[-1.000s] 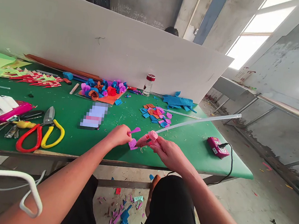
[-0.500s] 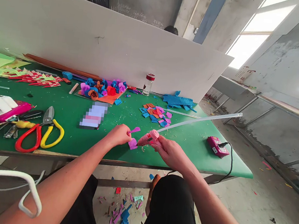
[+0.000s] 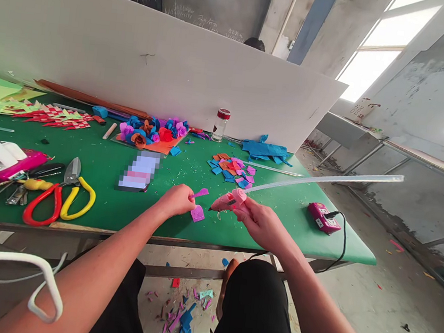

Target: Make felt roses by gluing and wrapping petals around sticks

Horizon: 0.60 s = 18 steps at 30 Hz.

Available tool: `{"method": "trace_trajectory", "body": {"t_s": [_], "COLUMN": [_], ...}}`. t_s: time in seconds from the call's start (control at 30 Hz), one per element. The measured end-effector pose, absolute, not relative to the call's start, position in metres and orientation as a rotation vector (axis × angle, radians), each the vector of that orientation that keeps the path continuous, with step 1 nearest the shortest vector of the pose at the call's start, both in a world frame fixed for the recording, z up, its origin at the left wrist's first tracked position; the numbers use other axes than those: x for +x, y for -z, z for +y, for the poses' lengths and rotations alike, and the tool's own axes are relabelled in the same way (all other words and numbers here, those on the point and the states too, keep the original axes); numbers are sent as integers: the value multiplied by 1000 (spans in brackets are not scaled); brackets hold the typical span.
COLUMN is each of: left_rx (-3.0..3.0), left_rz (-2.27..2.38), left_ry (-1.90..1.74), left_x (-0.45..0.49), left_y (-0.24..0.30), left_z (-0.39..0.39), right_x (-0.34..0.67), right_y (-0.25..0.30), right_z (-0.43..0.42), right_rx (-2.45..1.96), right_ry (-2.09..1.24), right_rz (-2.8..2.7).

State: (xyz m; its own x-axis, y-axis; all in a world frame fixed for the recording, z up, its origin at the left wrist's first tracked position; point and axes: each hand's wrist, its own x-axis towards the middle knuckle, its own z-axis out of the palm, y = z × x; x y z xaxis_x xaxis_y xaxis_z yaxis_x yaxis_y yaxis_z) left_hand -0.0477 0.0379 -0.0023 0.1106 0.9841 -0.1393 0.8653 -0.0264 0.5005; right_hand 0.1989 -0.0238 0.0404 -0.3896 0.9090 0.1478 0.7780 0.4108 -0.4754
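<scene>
My right hand (image 3: 261,220) is wrapped around a pink hot glue gun (image 3: 229,201), its dark nozzle pointing left. A long translucent glue stick (image 3: 332,180) sticks out of the gun's back end toward the upper right. My left hand (image 3: 178,200) is closed in a pinch on a purple paper petal (image 3: 202,192). Just below that hand, close to the green tabletop, is a squarish purple paper piece (image 3: 198,213); whether the fingers touch it I cannot tell. A gap separates the nozzle from both purple pieces.
Cut paper petals (image 3: 232,168) lie beyond my hands, with paper flowers (image 3: 154,131) farther left. Red-and-yellow-handled shears (image 3: 70,192), a phone (image 3: 139,172) and a jar (image 3: 219,126) rest on the green table (image 3: 181,170). A magenta power strip (image 3: 323,218) sits right.
My right hand has drawn the glue gun back to the right, away from the squarish purple piece. My left hand stays in place with the petal.
</scene>
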Motion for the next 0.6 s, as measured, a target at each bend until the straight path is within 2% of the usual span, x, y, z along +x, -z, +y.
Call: {"method": "trace_trajectory", "body": {"t_s": [0.17, 0.6], "left_rx": [1927, 1911], "left_rz": [1789, 1772], "left_ry": [-347, -350], "left_x": [-48, -47], "left_y": [3, 1], "left_z": [39, 37], "right_x": [200, 184], "right_y": [-41, -33], "right_z": [-23, -25], "right_rx": [-1386, -1444], "right_ry": [-570, -551], "right_rz": [-2255, -2365]}}
